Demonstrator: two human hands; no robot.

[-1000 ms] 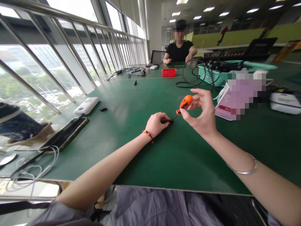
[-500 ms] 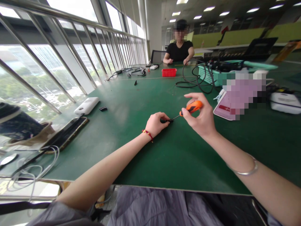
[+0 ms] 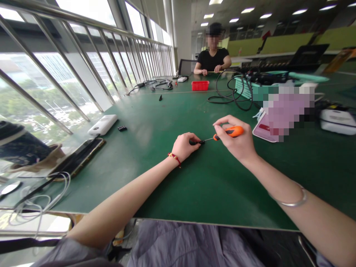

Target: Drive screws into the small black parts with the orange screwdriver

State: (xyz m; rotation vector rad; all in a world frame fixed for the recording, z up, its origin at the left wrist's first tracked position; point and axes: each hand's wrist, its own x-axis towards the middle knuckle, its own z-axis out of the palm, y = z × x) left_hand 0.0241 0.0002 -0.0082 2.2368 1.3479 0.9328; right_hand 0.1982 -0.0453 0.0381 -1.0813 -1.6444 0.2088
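My left hand (image 3: 185, 144) rests on the green table (image 3: 167, 193), its fingers closed on a small black part (image 3: 201, 142) whose exact kind I cannot make out. My right hand (image 3: 236, 139) holds a screwdriver with an orange and black handle (image 3: 235, 131), thumb and fingers round it. The thin metal shaft lies nearly level and points left, its tip at the small black part. Much of that part is hidden behind my left fingers.
A white power bank (image 3: 103, 125), a small black piece (image 3: 122, 128) and a dark phone (image 3: 80, 157) lie to the left. Ahead stands a red tray (image 3: 200, 86). Rightward are black cables (image 3: 222, 99), a teal basket (image 3: 257, 92) and a pink-framed device (image 3: 264, 128). Another person (image 3: 213, 55) sits opposite.
My right hand has turned and its fingers have closed in on the handle, which now lies flatter and slightly lower. My left hand stays put. The person opposite has brought both hands closer together.
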